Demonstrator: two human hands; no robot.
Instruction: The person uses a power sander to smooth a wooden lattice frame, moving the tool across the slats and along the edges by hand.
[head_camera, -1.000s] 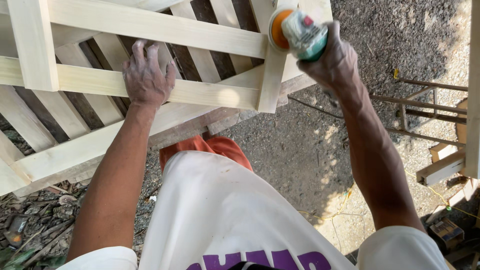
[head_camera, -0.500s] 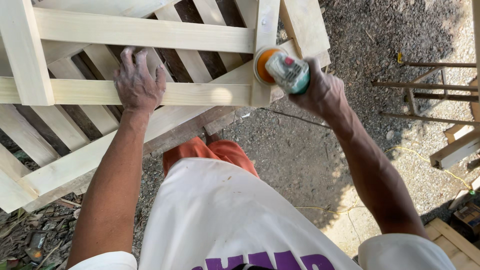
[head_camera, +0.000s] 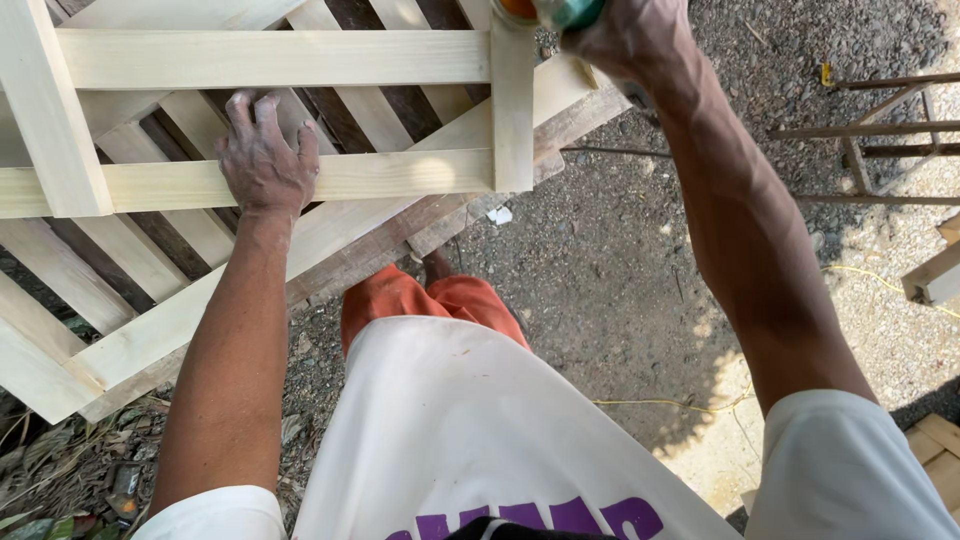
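Up at twelve o'clock, the right hand (head_camera: 625, 35) is wrapped closed around the green body of a power sander (head_camera: 548, 10), most of which is cut off by the top edge of the picture; only a sliver of its orange pad and green housing shows. The tool sits against the upper end of a short upright batten (head_camera: 512, 100) on a pale wooden frame (head_camera: 270, 58).

At about ten o'clock, the left hand (head_camera: 262, 160) lies flat and open, palm down, with its fingers spread over a horizontal rail (head_camera: 400, 175) of that frame. It grips nothing; it rests on the wood, and the fingertips reach past the rail's far edge toward the darker slats beneath. Both hands are dusted pale.

The frame fills the nine-to-twelve quarter, its rails crossing over a second layer of slanted slats. The upright batten meets the horizontal rail just right of the left hand, between the two hands.

At six o'clock is the person's white shirt (head_camera: 450, 430) with purple lettering, and orange shorts (head_camera: 420, 295) show above it. Gravel ground (head_camera: 620, 260) spreads from the centre to three o'clock, with a thin yellow cord (head_camera: 660, 404) trailing over it. At two o'clock stands a rusty metal rod frame (head_camera: 860, 140); a loose timber end (head_camera: 935, 278) pokes in at three o'clock.
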